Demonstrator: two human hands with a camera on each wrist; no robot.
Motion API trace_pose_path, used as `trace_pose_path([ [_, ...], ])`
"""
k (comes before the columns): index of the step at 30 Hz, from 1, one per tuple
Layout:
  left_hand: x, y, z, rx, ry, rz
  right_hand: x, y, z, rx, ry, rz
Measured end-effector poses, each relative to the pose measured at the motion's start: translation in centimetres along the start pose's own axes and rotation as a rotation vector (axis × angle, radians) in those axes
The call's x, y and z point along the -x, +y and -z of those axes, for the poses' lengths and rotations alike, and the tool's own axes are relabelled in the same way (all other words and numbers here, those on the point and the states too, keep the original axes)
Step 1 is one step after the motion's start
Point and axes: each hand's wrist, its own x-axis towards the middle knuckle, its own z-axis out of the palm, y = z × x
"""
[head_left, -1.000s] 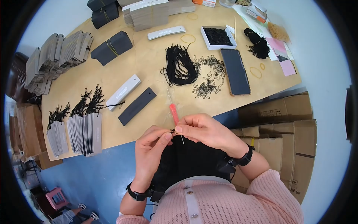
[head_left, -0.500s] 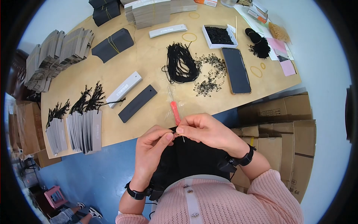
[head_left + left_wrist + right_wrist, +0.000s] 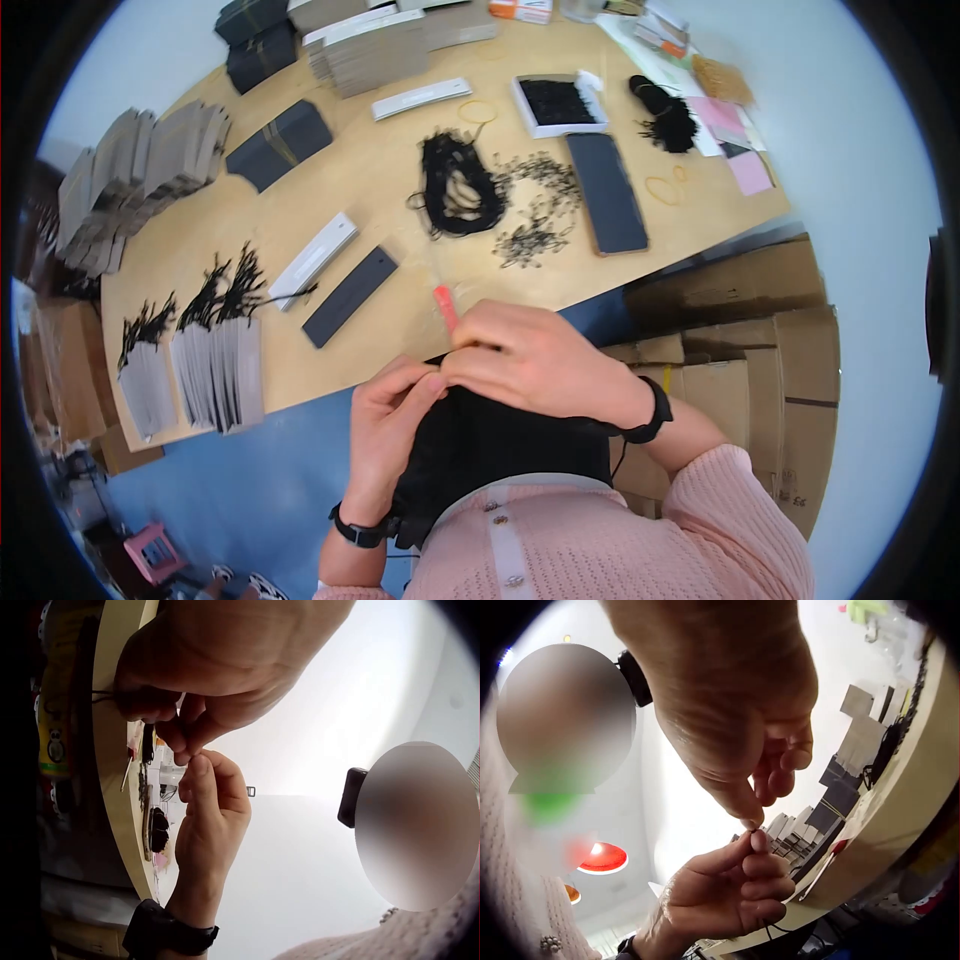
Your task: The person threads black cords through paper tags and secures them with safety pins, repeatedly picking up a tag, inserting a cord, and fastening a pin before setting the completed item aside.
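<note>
My left hand (image 3: 385, 415) and right hand (image 3: 545, 365) meet at the table's front edge, thumbs and fingertips pinching together. Between them is a tiny dark bit, mostly covered by the fingers; it looks like the end of a thin black cord (image 3: 769, 931), which hangs below my left hand in the right wrist view. A thin tool with a red handle (image 3: 445, 302) and a metal shaft lies on the table just beyond my right hand, which overlaps it in the head view.
On the table (image 3: 365, 185) lie a black cord bundle (image 3: 430, 185), small wire pins (image 3: 535, 240), a phone (image 3: 608, 195), a box of black bits (image 3: 558, 103) and a dark tag (image 3: 350, 297). Corded grey tags (image 3: 215, 375) stand front left. Cardboard boxes (image 3: 720, 400) stand right.
My right hand has turned and come over my left fingertips, hiding the dark bit and the metal tip seen below them earlier. The head view has shifted, so the table appears further left and lower.
</note>
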Motion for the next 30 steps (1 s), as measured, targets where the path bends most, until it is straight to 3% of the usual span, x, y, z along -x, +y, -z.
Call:
trace_pose_path([
  [3,0.2,-0.7,-0.3,0.124,0.112,0.080,-0.1,-0.2,-0.3,0.104,0.047,0.019],
  [6,0.0,-1.1,0.6,0.325,0.046,0.090,0.2,0.2,-0.4,0.167,0.087,0.048],
  [11,1.5,-1.2,1.1,0.247,0.072,0.207,-0.1,0.3,-0.8,0.156,0.233,-0.045],
  [13,1.3,-1.0,1.1,0.827,-0.102,0.315,0.4,-0.1,-1.2,0.136,0.190,-0.052],
  [14,1.3,-0.6,0.7,0.892,-0.069,0.328,0.5,-0.2,-1.4,0.157,0.149,-0.072],
  [17,1.0,-1.2,-0.2,0.810,0.029,0.250,1.3,-1.0,-2.7,0.074,0.108,-0.104],
  [19,0.6,-1.8,-0.9,-0.097,0.223,-0.176,1.4,-1.8,-2.6,0.028,0.132,-0.179],
  [20,0.7,-1.5,-1.0,-0.095,0.220,-0.175,1.7,-2.0,-2.6,0.031,0.132,-0.182],
  [22,1.0,-0.4,-1.0,-0.626,0.234,-0.487,2.1,-2.2,-2.6,-0.084,0.081,-0.358],
  [23,0.9,-0.4,-0.9,-0.627,0.231,-0.484,2.3,-2.2,-2.5,-0.086,0.082,-0.361],
  [25,0.5,-0.7,-0.6,-0.938,0.156,-0.763,2.4,-2.2,-2.0,-0.340,0.002,-0.590],
  [29,1.1,-0.5,-1.1,-0.826,0.199,-0.616,1.8,-2.6,-0.8,-0.436,-0.069,-0.686],
  [30,1.1,-0.6,-0.8,-0.512,0.149,-0.436,1.4,-2.9,-0.2,-0.424,-0.018,-0.606],
])
